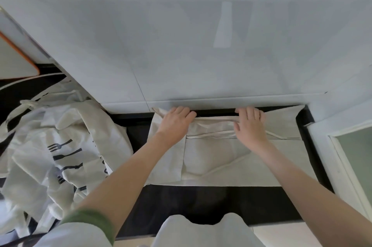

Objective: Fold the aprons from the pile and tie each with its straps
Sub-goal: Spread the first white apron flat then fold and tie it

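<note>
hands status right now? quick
Left hand: fingers curled, gripping the apron at its far edge.
Right hand: fingers curled, gripping the same far edge and strap.

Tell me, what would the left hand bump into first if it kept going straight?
Most likely the white wall, just past a thin strip of black counter. The left hand sits at the far edge of the apron.
</note>
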The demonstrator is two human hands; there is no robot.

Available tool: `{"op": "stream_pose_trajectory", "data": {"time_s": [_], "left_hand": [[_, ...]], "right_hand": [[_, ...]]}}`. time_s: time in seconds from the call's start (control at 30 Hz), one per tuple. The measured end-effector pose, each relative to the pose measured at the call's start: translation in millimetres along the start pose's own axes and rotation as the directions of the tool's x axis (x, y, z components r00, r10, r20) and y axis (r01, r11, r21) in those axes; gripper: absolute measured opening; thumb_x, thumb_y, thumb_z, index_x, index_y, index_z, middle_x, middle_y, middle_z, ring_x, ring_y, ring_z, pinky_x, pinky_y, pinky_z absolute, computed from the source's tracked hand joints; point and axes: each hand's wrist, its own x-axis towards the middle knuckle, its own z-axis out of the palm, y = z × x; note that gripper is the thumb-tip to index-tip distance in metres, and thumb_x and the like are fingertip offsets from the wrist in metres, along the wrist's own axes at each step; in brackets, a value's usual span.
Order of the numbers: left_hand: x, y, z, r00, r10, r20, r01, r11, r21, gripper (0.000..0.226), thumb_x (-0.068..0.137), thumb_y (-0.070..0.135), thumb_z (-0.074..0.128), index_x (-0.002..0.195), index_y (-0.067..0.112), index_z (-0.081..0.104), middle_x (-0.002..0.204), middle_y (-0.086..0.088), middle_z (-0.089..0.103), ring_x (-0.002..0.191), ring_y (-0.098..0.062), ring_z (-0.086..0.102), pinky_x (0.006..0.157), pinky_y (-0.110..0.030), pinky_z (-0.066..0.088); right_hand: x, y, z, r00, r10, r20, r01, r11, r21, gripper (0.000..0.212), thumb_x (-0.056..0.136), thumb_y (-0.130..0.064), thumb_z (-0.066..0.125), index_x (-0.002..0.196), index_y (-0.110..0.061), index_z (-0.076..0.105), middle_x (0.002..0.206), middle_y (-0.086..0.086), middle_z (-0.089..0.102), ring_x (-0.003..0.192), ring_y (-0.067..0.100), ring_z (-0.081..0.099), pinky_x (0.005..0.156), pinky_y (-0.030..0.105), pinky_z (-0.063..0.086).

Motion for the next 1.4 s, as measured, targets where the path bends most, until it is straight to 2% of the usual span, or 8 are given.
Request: {"op": "stream_pose_trajectory", "data": {"time_s": [0.17, 0.37, 0.67, 0.83, 1.0, 1.1, 1.2, 1.4], "left_hand": [[-17.6, 7.0, 8.0, 1.0, 0.005, 0.021, -0.006, 1.0, 0.003, 0.051, 0.042, -0.011, 0.074, 0.088, 0.011, 0.071, 0.069, -0.003, 0.053, 0.059, -0.023, 0.051, 0.054, -0.03, 0.045], [-32.3, 5.2, 9.6, 0.996, -0.065, 0.055, 0.066, 0.998, -0.019, 0.048, 0.049, -0.007, 0.082, 0.089, 0.017, 0.073, 0.068, 0.001, 0.056, 0.062, -0.021, 0.05, 0.056, -0.03, 0.042], [-41.7, 5.8, 8.5, 0.988, -0.106, 0.112, 0.115, 0.99, -0.079, 0.035, 0.085, 0.006, 0.066, 0.114, 0.025, 0.069, 0.09, 0.001, 0.068, 0.084, -0.025, 0.055, 0.08, -0.036, 0.039], [-50.0, 8.4, 6.9, 0.966, -0.149, 0.214, 0.173, 0.98, -0.1, 0.04, 0.102, 0.016, 0.037, 0.137, 0.032, 0.05, 0.117, 0.004, 0.064, 0.11, -0.021, 0.051, 0.096, -0.03, 0.024], [-60.6, 15.1, 1.6, 0.967, -0.155, 0.205, 0.181, 0.976, -0.118, 0.038, 0.104, 0.02, 0.033, 0.136, 0.029, 0.052, 0.121, 0.001, 0.064, 0.11, -0.024, 0.053, 0.097, -0.031, 0.025], [-69.2, 17.7, -0.9, 0.961, -0.146, 0.236, 0.18, 0.975, -0.13, 0.039, 0.104, 0.021, 0.032, 0.136, 0.03, 0.052, 0.127, 0.005, 0.062, 0.116, -0.02, 0.052, 0.098, -0.029, 0.024], [-82.1, 19.6, -2.5, 0.957, -0.123, 0.264, 0.16, 0.979, -0.124, 0.039, 0.103, 0.019, 0.034, 0.137, 0.031, 0.051, 0.13, 0.008, 0.059, 0.121, -0.019, 0.05, 0.101, -0.028, 0.022], [-109.1, 27.8, -8.9, 0.947, -0.036, 0.318, 0.025, 0.999, 0.038, 0.036, 0.1, 0.013, 0.039, 0.13, 0.025, 0.052, 0.119, 0.001, 0.063, 0.107, -0.024, 0.055, 0.097, -0.033, 0.032]], "right_hand": [[-19.4, -25.7, 15.2, 0.858, -0.309, 0.409, 0.274, 0.951, 0.145, 0.028, 0.077, -0.002, 0.064, 0.103, -0.011, 0.057, 0.098, 0.008, 0.061, 0.095, 0.031, 0.056, 0.082, 0.037, 0.039], [-27.3, -47.3, 18.7, 0.767, 0.091, 0.635, -0.03, 0.994, -0.107, 0.047, 0.098, -0.021, 0.045, 0.143, -0.015, 0.033, 0.142, 0.003, 0.039, 0.134, 0.024, 0.031, 0.108, 0.036, 0.026], [-37.5, -53.3, -15.9, 0.728, 0.025, 0.685, -0.033, 0.999, -0.002, 0.024, 0.101, -0.021, 0.037, 0.121, -0.012, 0.046, 0.104, 0.003, 0.061, 0.1, 0.019, 0.058, 0.084, 0.03, 0.044], [-57.0, -68.2, -34.1, 0.535, -0.006, 0.845, -0.319, 0.925, 0.208, 0.012, 0.101, -0.026, 0.044, 0.098, -0.017, 0.052, 0.085, 0.003, 0.064, 0.065, 0.017, 0.062, 0.061, 0.026, 0.047], [-74.8, -97.1, -45.5, 0.172, -0.107, 0.979, -0.747, 0.634, 0.2, 0.043, 0.099, -0.051, 0.039, 0.126, -0.02, 0.051, 0.123, 0.008, 0.06, 0.106, 0.02, 0.062, 0.097, 0.032, 0.049], [-82.9, -96.1, -37.2, 0.23, -0.141, 0.963, -0.895, 0.358, 0.266, 0.074, 0.093, -0.063, 0.029, 0.141, -0.009, 0.043, 0.139, 0.012, 0.051, 0.126, 0.023, 0.051, 0.11, 0.033, 0.036], [-82.6, -84.1, -36.0, 0.343, 0.127, 0.931, -0.926, -0.12, 0.358, 0.072, 0.09, -0.062, 0.041, 0.129, -0.004, 0.054, 0.1, 0.016, 0.067, 0.086, 0.026, 0.065, 0.081, 0.038, 0.053], [-97.4, -47.9, -38.6, 0.212, 0.465, 0.859, -0.513, -0.695, 0.503, 0.036, 0.098, -0.032, 0.053, 0.128, -0.012, 0.048, 0.125, 0.016, 0.058, 0.103, 0.027, 0.06, 0.092, 0.042, 0.051]]}}
